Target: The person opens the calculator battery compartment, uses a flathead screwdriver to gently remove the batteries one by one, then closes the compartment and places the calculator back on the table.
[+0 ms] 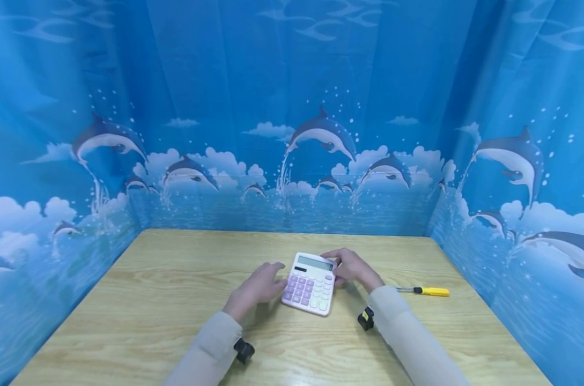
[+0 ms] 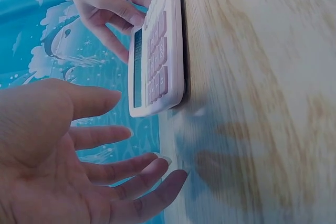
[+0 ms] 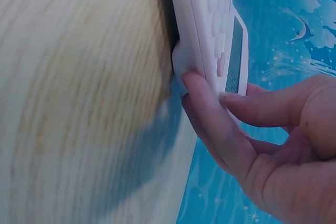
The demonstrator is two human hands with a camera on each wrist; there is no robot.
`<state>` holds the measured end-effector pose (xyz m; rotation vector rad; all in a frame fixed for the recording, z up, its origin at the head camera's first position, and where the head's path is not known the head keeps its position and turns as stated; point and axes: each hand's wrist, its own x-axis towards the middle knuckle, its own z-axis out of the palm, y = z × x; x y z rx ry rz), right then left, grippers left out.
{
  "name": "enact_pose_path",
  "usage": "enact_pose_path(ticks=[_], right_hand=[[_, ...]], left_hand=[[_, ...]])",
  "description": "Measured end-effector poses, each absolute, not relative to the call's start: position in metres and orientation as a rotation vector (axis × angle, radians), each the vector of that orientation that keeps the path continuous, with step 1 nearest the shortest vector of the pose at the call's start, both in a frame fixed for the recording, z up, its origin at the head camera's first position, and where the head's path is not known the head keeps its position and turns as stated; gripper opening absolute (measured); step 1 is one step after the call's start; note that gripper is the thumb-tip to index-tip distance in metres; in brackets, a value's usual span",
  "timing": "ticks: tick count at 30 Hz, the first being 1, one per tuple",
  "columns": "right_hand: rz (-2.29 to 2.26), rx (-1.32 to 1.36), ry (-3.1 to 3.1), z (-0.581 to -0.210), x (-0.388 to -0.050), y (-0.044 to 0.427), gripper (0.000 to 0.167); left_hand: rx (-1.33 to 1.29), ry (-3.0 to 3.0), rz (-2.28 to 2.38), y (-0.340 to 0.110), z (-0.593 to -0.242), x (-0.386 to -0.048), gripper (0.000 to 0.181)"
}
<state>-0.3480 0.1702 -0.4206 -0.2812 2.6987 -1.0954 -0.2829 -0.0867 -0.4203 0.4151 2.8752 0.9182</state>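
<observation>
A white calculator (image 1: 308, 284) with lilac and white keys lies face up on the wooden table, slightly turned. My right hand (image 1: 350, 266) pinches its upper right corner. In the right wrist view the thumb (image 3: 262, 109) is at the top edge by the display, and the fingers (image 3: 218, 124) lie along the side and reach toward the underside. My left hand (image 1: 259, 287) is just left of the calculator. In the left wrist view its fingers (image 2: 113, 174) are spread and relaxed, apart from the calculator, with nothing in them.
A screwdriver (image 1: 434, 291) with a yellow handle lies to the right, its shaft partly behind the right sleeve. The wooden table (image 1: 185, 268) is enclosed at the back and sides by a blue dolphin-print curtain (image 1: 292, 107).
</observation>
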Motion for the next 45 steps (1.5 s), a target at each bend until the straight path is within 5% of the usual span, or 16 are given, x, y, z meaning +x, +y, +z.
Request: enact_pose_path(ticks=[33,45], right_hand=[[-1.104,-0.427,2.640,-0.421,-0.333,0.152,0.064],[-1.205,-0.281,2.595,-0.427,-0.330,0.147,0.060]], left_hand=[[0.330,2.846,0.987,-0.090,-0.425,-0.282,0.052],[0.283,2.839,0.988,-0.092,-0.427,-0.283,0.048]])
